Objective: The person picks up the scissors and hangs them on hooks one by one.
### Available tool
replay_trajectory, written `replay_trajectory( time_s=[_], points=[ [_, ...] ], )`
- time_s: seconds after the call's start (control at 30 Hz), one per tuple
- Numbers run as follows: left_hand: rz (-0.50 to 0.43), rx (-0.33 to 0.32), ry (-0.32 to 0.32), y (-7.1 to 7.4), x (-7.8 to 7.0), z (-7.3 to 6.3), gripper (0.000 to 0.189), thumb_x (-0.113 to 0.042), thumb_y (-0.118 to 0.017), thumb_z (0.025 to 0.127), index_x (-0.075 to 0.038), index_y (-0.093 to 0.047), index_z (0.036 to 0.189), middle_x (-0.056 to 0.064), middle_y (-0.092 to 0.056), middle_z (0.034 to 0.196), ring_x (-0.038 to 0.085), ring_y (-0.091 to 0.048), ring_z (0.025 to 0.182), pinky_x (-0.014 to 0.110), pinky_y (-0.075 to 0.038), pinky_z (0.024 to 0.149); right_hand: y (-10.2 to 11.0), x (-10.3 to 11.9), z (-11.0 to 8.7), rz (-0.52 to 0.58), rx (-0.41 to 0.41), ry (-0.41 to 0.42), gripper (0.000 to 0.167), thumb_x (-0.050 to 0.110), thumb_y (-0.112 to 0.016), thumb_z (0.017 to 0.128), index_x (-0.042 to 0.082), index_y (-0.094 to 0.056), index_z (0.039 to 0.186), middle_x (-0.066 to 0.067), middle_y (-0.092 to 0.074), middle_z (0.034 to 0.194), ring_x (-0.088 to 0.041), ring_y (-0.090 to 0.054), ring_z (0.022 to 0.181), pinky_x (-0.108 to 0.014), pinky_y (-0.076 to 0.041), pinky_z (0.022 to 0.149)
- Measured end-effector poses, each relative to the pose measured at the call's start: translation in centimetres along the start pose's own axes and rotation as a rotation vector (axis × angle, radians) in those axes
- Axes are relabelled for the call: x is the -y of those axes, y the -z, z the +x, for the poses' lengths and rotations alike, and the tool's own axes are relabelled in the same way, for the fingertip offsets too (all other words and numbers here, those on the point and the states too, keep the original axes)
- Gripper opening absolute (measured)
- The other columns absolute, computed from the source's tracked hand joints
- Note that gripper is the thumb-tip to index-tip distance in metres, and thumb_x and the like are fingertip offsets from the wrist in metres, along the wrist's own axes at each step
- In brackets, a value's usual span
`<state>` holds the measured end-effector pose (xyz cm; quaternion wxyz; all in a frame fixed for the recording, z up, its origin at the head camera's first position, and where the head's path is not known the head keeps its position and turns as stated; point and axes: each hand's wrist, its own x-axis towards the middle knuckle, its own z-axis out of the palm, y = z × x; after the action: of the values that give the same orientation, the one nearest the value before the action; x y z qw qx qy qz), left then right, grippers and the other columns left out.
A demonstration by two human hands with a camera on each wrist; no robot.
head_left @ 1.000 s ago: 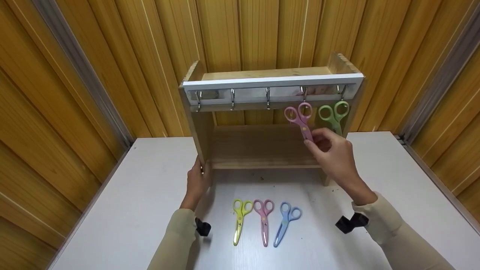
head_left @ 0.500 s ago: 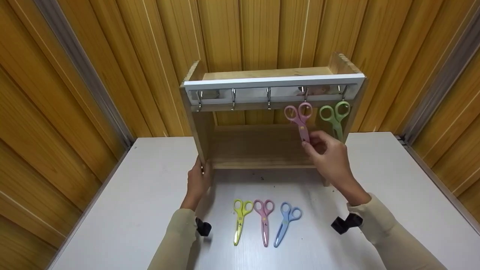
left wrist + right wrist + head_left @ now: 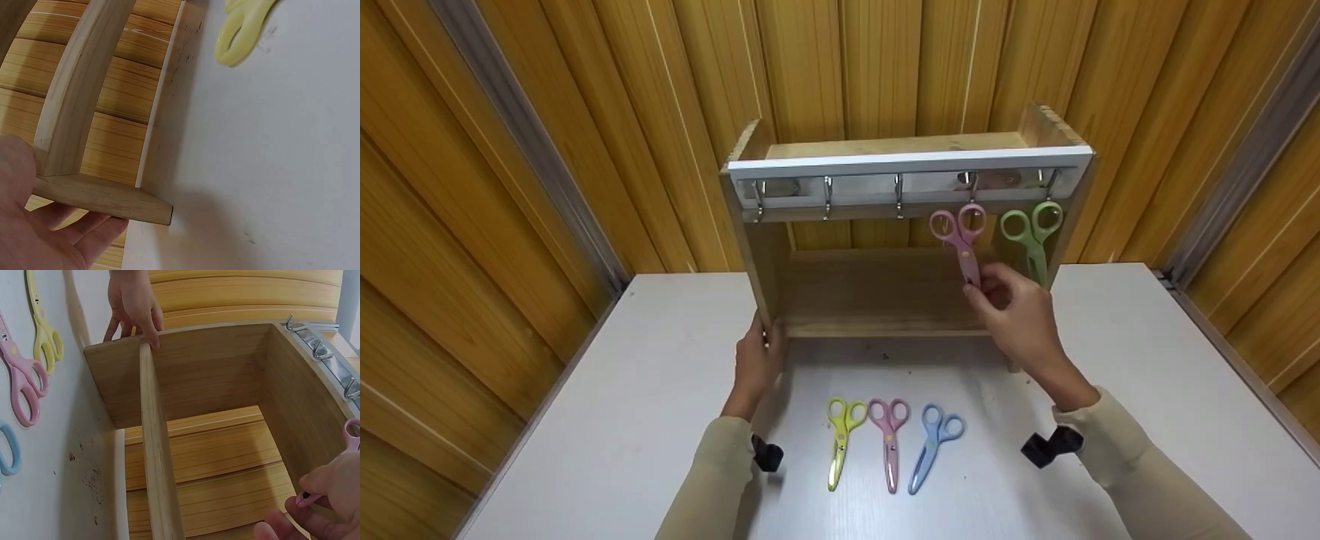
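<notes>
My right hand [image 3: 1020,311] pinches a pair of pink scissors [image 3: 964,244] by the blade end, finger rings up. One ring meets the lower end of the fourth hook [image 3: 973,187]; whether it is hooked on, I cannot tell. Beside it, green scissors [image 3: 1033,238] hang at the rightmost hook. My left hand [image 3: 757,364] grips the lower left side of a wooden shelf [image 3: 877,330]. In the left wrist view its fingers [image 3: 95,239] lie along the outer face of the side panel. The right wrist view shows the pink scissors' tip [image 3: 306,498] between thumb and fingers.
Yellow scissors [image 3: 840,442], a second pink pair [image 3: 889,442] and blue scissors [image 3: 934,446] lie on the white table [image 3: 682,360] before the shelf. Three more hooks, the middle one [image 3: 898,196] among them, hold nothing. Wood-patterned walls [image 3: 877,67] stand behind and beside.
My right hand has shifted slightly left and down along the pink scissors, which now hang a little straighter. The left hand has stayed on the shelf.
</notes>
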<state>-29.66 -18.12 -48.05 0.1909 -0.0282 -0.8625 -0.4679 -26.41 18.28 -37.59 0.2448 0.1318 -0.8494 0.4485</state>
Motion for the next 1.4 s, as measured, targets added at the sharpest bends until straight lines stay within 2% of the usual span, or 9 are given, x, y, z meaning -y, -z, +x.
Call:
replay_trajectory(
  time_s=[0.23, 0.43, 0.7, 0.87, 0.97, 1.0, 1.1, 1.3, 1.4],
  points=[
    [0.001, 0.003, -0.002, 0.0, -0.2, 0.0, 0.052, -0.022, -0.047, 0.111, -0.005, -0.034, 0.159, 0.022, -0.057, 0.145, 0.035, -0.066, 0.121, 0.048, -0.057, 0.093, 0.0, -0.1, 0.1, -0.014, -0.02, 0.036, 0.015, 0.012, -0.074, 0.096, 0.003, -0.072, 0.108, -0.007, -0.071, 0.089, -0.019, -0.063, 0.078, -0.014, -0.047, 0.065],
    [0.005, 0.015, 0.033, -0.2, -0.2, 0.0, 0.054, -0.023, -0.047, 0.111, -0.009, -0.032, 0.161, 0.018, -0.054, 0.15, 0.032, -0.064, 0.125, 0.047, -0.054, 0.098, 0.2, -0.1, -0.4, -0.053, -0.003, 0.021, 0.019, 0.016, -0.074, 0.096, 0.004, -0.071, 0.111, -0.007, -0.072, 0.091, -0.019, -0.064, 0.08, -0.016, -0.047, 0.068],
    [-0.019, 0.016, 0.045, -0.2, -0.2, 0.0, 0.054, -0.019, -0.048, 0.111, -0.008, -0.031, 0.161, 0.019, -0.051, 0.152, 0.033, -0.06, 0.129, 0.05, -0.052, 0.101, 1.2, 0.0, -2.8, -0.185, 0.135, -0.074, 0.05, 0.028, -0.075, 0.096, 0.005, -0.058, 0.137, -0.013, -0.076, 0.105, -0.027, -0.07, 0.09, -0.036, -0.057, 0.073],
    [-0.021, 0.029, 0.067, -0.1, -0.2, 0.1, 0.056, -0.021, -0.047, 0.111, -0.009, -0.029, 0.162, 0.019, -0.05, 0.153, 0.033, -0.06, 0.13, 0.049, -0.051, 0.102, 1.3, -0.5, -5.0, -0.275, 0.2, -0.134, 0.061, 0.03, -0.076, 0.095, 0.004, -0.051, 0.145, -0.017, -0.074, 0.103, -0.031, -0.069, 0.089, -0.043, -0.058, 0.072],
    [-0.016, 0.032, 0.073, -0.1, -0.1, 0.1, 0.055, -0.021, -0.047, 0.111, -0.008, -0.029, 0.162, 0.018, -0.049, 0.153, 0.032, -0.059, 0.131, 0.049, -0.051, 0.103, 0.8, -0.9, -6.4, -0.306, 0.274, -0.175, 0.063, 0.031, -0.076, 0.095, 0.006, -0.05, 0.147, -0.018, -0.073, 0.107, -0.028, -0.068, 0.087, -0.044, -0.058, 0.071],
    [-0.016, 0.033, 0.074, -0.1, -0.1, 0.1, 0.055, -0.021, -0.047, 0.111, -0.008, -0.03, 0.162, 0.018, -0.049, 0.154, 0.032, -0.059, 0.131, 0.049, -0.05, 0.103, 0.6, -1.0, -6.8, -0.313, 0.3, -0.188, 0.063, 0.032, -0.076, 0.095, 0.006, -0.051, 0.147, -0.017, -0.073, 0.111, -0.027, -0.07, 0.089, -0.044, -0.058, 0.072],
    [-0.009, 0.028, 0.062, -0.1, -0.1, 0.0, 0.054, -0.021, -0.047, 0.111, -0.007, -0.031, 0.161, 0.02, -0.051, 0.152, 0.032, -0.061, 0.128, 0.05, -0.052, 0.101, -0.1, -1.2, -8.2, -0.335, 0.366, -0.22, 0.06, 0.032, -0.077, 0.094, 0.007, -0.056, 0.143, -0.014, -0.074, 0.108, -0.022, -0.069, 0.083, -0.041, -0.057, 0.068],
    [0.008, 0.012, 0.054, -0.2, -0.3, 0.0, 0.054, -0.023, -0.046, 0.111, -0.007, -0.032, 0.16, 0.021, -0.052, 0.151, 0.033, -0.062, 0.126, 0.05, -0.053, 0.099, -1.7, -1.0, -10.5, -0.369, 0.456, -0.222, 0.045, 0.033, -0.082, 0.089, 0.01, -0.071, 0.126, 0.002, -0.07, 0.088, -0.012, -0.059, 0.069, -0.033, -0.048, 0.057],
    [0.01, 0.013, 0.058, -0.1, -0.4, 0.0, 0.054, -0.024, -0.045, 0.111, -0.007, -0.032, 0.16, 0.02, -0.052, 0.151, 0.033, -0.062, 0.126, 0.049, -0.053, 0.099, -2.4, -0.8, -11.4, -0.359, 0.494, -0.216, 0.034, 0.032, -0.084, 0.086, 0.013, -0.077, 0.114, 0.007, -0.066, 0.078, -0.011, -0.054, 0.064, -0.031, -0.044, 0.053]
  ],
)
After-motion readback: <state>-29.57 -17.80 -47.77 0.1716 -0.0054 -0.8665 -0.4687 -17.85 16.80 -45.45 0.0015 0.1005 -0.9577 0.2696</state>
